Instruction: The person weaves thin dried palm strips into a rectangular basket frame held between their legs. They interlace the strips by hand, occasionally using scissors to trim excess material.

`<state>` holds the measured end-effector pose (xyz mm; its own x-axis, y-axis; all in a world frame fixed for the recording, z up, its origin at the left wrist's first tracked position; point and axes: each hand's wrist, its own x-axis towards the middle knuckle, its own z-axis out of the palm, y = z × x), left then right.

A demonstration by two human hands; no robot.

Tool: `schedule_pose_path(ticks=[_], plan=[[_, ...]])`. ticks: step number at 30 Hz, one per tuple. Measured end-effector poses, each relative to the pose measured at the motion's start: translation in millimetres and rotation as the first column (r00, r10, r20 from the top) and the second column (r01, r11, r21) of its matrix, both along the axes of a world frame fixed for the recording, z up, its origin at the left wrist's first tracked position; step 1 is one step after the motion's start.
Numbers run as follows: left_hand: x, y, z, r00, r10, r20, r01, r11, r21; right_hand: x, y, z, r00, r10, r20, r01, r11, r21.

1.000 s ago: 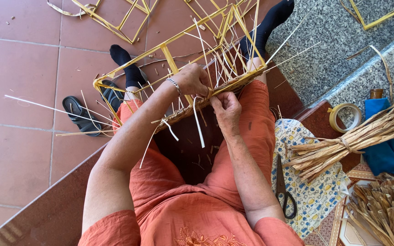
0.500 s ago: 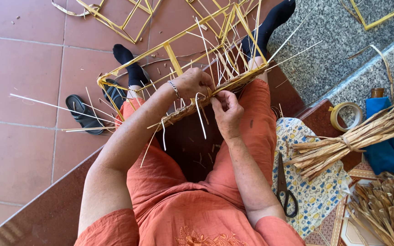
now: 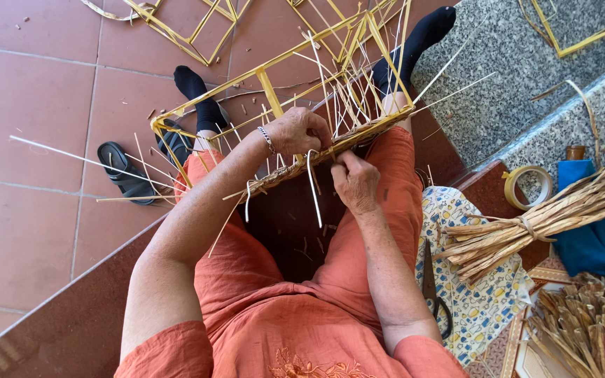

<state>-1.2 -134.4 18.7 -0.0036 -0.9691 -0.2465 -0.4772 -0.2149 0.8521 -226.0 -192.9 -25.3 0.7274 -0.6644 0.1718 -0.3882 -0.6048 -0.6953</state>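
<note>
Left hand (image 3: 301, 130) clenching over woven edge (image 3: 330, 148) of cane frame (image 3: 274, 91) resting across knees. Right hand (image 3: 356, 183) at 5 o'clock of it, pinching pale strand (image 3: 312, 187). One edge band woven; upper frame remaining bare, loose strands sticking out. Fingertips hiding behind weave; straw bundle (image 3: 540, 224) running off at 3 o'clock.

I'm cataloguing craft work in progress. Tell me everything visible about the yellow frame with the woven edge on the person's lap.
The yellow slatted frame is an open, box-like skeleton of thin, cane-like strips, tilted across the knees. Its near edge carries a tight band of woven straw-coloured fibre, with many thin loose stakes sticking out above and below. The left hand grips over that band; the right hand pinches it from beneath. The far end extends over the black-socked feet.
</note>
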Motion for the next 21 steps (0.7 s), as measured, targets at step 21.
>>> schedule_pose_path(ticks=[21], plan=[[-7,-2,4,0.99,0.138,-0.035,-0.137,0.99,0.03,21,-45,36,0.952,-0.185,0.245,-0.022,0.755,0.656]])
